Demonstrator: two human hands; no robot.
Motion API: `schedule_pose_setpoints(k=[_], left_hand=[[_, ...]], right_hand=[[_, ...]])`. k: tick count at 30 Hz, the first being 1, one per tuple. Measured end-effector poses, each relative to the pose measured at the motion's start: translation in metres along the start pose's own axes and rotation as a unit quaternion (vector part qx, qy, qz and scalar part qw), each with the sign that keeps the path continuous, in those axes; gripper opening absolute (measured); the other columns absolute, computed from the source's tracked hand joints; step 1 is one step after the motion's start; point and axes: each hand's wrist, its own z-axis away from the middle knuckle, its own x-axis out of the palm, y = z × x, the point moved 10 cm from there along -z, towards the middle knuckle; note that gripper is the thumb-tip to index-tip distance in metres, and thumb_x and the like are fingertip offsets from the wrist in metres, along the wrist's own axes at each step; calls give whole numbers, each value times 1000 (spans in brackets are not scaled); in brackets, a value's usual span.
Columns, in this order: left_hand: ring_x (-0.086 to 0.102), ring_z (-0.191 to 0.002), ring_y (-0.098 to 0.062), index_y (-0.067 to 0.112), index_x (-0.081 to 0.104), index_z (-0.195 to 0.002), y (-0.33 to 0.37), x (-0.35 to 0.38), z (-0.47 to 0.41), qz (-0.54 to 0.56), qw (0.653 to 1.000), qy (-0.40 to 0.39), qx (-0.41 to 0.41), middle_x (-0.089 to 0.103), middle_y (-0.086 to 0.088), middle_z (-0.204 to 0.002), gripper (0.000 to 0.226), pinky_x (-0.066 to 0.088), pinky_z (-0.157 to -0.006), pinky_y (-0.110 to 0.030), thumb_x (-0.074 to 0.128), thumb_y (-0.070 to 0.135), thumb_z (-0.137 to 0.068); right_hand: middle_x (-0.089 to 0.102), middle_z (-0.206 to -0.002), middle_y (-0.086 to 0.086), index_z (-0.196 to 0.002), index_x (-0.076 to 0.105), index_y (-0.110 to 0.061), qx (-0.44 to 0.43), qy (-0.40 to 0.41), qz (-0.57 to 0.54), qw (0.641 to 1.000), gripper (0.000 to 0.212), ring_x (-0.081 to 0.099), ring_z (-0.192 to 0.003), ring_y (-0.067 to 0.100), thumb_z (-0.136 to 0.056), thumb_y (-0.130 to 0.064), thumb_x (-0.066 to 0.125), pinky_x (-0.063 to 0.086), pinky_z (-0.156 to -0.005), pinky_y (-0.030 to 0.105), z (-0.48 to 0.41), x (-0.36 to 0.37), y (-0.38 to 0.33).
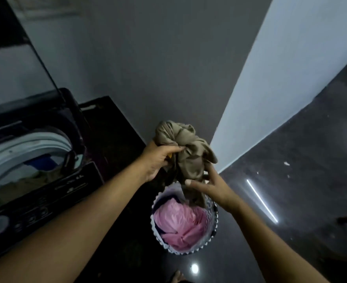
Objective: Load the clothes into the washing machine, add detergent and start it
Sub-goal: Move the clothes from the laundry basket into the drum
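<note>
Now, olive garment (186,148) above laundry basket (213,223)

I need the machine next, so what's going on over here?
A person holds a bunched olive-brown garment just above the laundry basket on the dark floor. The left hand grips the bundle near its top, the right hand holds it lower down, and its tail hangs into the basket, where a pink cloth lies. The washing machine at the left has its lid up, with some clothes already inside.
</note>
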Motion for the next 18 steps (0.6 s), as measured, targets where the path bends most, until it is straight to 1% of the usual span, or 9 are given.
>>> schedule_pose_setpoints(k=[1,3,6,8,9,11,13,16,18], left_hand=[[71,-99,-25,15,77,-96,20,0,6,7,1000,-8,16,77,-7,-97,23,51,-99,-53,80,4,-76],[71,-96,-21,14,76,-98,57,-4,18,10,998,-20,50,77,-6,-97,19,53,-94,-48,76,2,-83],[72,-95,-18,17,77,-99,112,-36,43,1,994,1,113,78,-4,-99,15,54,-84,-40,75,9,-87],[72,-103,-22,18,76,-106,142,-70,60,3,988,31,149,77,-7,-108,19,56,-90,-44,76,18,-87],[71,-108,-24,17,75,-112,155,-90,70,7,986,45,162,76,-7,-112,28,56,-95,-46,78,24,-85],[68,-116,-29,17,72,-120,178,-129,89,10,981,69,180,75,-8,-117,45,55,-97,-53,78,39,-81],[66,-119,-30,21,72,-121,193,-169,106,23,978,92,188,74,-7,-119,46,56,-96,-54,71,48,-84],[65,-121,-27,25,71,-123,203,-229,125,50,976,113,179,73,-5,-123,49,52,-100,-53,56,59,-92],[64,-122,-24,25,69,-126,205,-262,134,70,977,115,166,72,-5,-125,52,49,-104,-53,51,62,-94]], right_hand=[[65,-132,-10,-141,47,-36,-11,-10,-8,1000,78,64,-121,10,-75,-41,89,54,-100,34,-1,8,-12],[70,-127,-3,-139,52,-32,-33,2,-45,998,65,67,-118,18,-82,-30,84,56,-97,38,-11,19,-42],[73,-118,11,-129,62,-10,-93,40,-71,992,40,70,-111,28,-89,-10,69,59,-93,45,-29,35,-106],[74,-114,15,-124,65,-4,-135,44,-87,986,33,71,-107,31,-92,-4,62,60,-89,44,-35,53,-156],[74,-113,17,-122,66,-4,-149,30,-96,984,29,72,-105,32,-94,-3,59,60,-89,45,-35,67,-179],[74,-111,20,-118,67,-2,-165,-7,-111,980,26,72,-105,36,-97,0,53,59,-91,52,-35,99,-222],[72,-114,24,-120,65,1,-172,-45,-122,976,28,70,-107,40,-96,4,51,58,-94,54,-36,132,-253],[68,-123,26,-127,60,6,-172,-139,-163,961,35,66,-115,42,-93,5,56,56,-97,50,-37,196,-288],[67,-124,25,-130,57,10,-165,-220,-184,944,38,65,-116,39,-93,1,59,55,-98,45,-34,242,-305]])
